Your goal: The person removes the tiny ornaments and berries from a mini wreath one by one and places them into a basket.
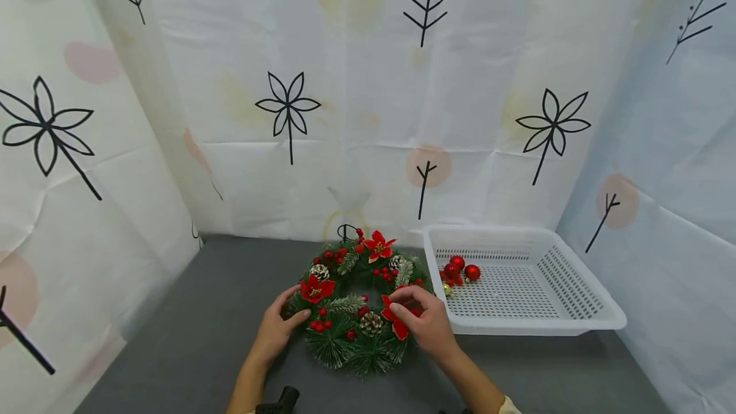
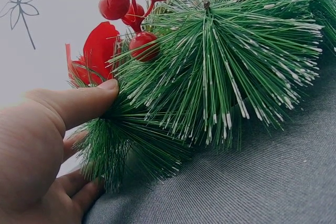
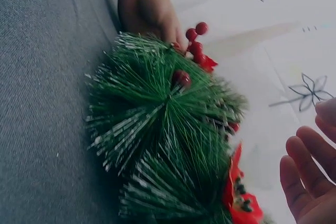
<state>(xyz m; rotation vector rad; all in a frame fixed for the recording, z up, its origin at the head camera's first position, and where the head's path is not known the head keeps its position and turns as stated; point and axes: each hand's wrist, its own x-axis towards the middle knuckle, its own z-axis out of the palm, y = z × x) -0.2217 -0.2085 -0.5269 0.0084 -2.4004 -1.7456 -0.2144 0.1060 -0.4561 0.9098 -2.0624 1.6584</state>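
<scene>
A green Christmas wreath (image 1: 328, 345) with frosted needles, red berries, pine cones (image 1: 370, 323) and red poinsettias lies on the grey table. My left hand (image 1: 273, 332) grips its left side; in the left wrist view the thumb (image 2: 86, 103) lies over the needles and the other fingers reach beneath. My right hand (image 1: 428, 324) is over the lower right of the wreath, beside a red poinsettia (image 1: 398, 326). In the right wrist view its fingers (image 3: 310, 166) are loosely bent and apart from that flower, holding nothing.
Right of the wreath stands a white plastic basket (image 1: 535, 324), with several red baubles (image 1: 457, 264) and a gold ball (image 1: 446, 289) at its left end. Patterned white cloth (image 1: 356, 114) hangs behind and at both sides of the grey table (image 1: 190, 318). A black object (image 1: 282, 401) shows by my left wrist.
</scene>
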